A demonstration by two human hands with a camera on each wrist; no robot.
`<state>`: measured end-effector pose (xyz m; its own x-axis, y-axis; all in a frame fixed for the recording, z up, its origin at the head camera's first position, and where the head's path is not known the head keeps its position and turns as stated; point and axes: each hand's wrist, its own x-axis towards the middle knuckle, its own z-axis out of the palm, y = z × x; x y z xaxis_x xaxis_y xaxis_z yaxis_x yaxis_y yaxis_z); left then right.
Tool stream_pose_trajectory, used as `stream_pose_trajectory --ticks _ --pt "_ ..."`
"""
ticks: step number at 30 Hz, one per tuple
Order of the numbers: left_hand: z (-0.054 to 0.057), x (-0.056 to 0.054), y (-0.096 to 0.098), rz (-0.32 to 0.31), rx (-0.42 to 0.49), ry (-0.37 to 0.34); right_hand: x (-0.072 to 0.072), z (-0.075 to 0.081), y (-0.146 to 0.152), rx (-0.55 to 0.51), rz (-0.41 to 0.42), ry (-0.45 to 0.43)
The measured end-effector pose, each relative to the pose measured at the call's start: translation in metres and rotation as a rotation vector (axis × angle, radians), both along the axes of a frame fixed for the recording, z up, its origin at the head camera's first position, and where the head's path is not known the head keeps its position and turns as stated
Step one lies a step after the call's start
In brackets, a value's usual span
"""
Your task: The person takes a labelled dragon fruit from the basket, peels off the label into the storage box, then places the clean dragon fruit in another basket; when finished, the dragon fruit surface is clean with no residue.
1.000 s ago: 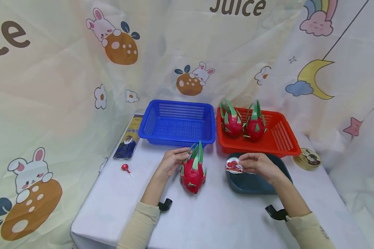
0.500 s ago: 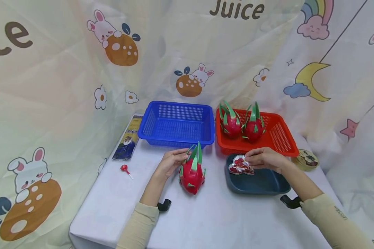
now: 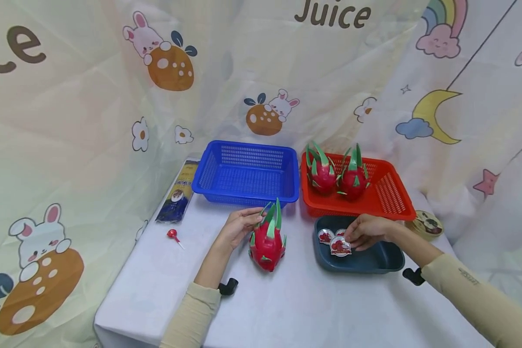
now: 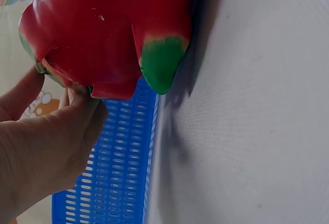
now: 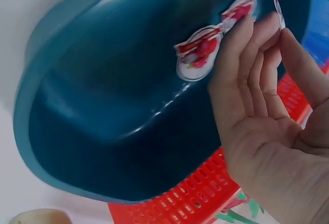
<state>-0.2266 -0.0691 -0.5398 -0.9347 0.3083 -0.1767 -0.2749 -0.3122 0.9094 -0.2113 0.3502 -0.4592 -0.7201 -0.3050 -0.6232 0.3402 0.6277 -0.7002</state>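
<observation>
My left hand [image 3: 239, 226] holds a red dragon fruit [image 3: 267, 246] at its upper left side, by the green leaves, over the white table. In the left wrist view the glossy fruit [image 4: 97, 34] fills the top, with the fingers partly behind it. My right hand [image 3: 369, 233] pinches a round label sticker [image 3: 340, 246] with dragon fruit printed on it, over a dark teal basin [image 3: 356, 267]. Two similar stickers lie in the basin; one printed sticker [image 5: 199, 54] shows plainly in the right wrist view. There the pinched sticker [image 5: 275, 0] appears edge-on between thumb and fingertips.
Behind the hands stand a blue basket [image 3: 248, 186] and a red basket [image 3: 384, 188] bearing two dragon fruits [image 3: 323, 176]. A blue and gold packet [image 3: 179, 193] and a red lollipop [image 3: 172, 234] lie at the left. A round tin [image 3: 427, 224] sits at the right.
My right hand has moved right, then lower over the basin, with the pinched sticker going along. Two stickers in the basin now show separately behind it. My left hand and the dragon fruit stay put.
</observation>
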Motion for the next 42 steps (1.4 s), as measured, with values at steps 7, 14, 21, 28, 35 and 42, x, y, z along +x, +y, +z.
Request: stream_pose_trajectory --ticks 7,14,21,28,35,42 --pt "0.002 -0.002 0.002 -0.011 -0.017 0.003 -0.003 -0.008 -0.001 0.091 -0.011 0.005" --pt "0.001 0.002 -0.002 -0.021 -0.019 -0.007 0.003 -0.025 -0.001 0.103 -0.003 -0.016" --pt "-0.001 0.001 -0.003 -0.036 -0.032 0.025 0.01 -0.03 0.005 0.059 0.0 -0.027" --pt "-0.004 0.001 -0.001 -0.035 -0.028 0.024 0.018 -0.023 0.009 -0.059 -0.047 -0.091" --pt "-0.005 0.003 0.001 -0.041 -0.025 0.023 0.035 -0.023 0.014 -0.138 -0.079 -0.063" --pt "-0.003 0.002 0.0 -0.023 -0.031 0.036 0.04 -0.013 0.005 -0.075 -0.058 0.005"
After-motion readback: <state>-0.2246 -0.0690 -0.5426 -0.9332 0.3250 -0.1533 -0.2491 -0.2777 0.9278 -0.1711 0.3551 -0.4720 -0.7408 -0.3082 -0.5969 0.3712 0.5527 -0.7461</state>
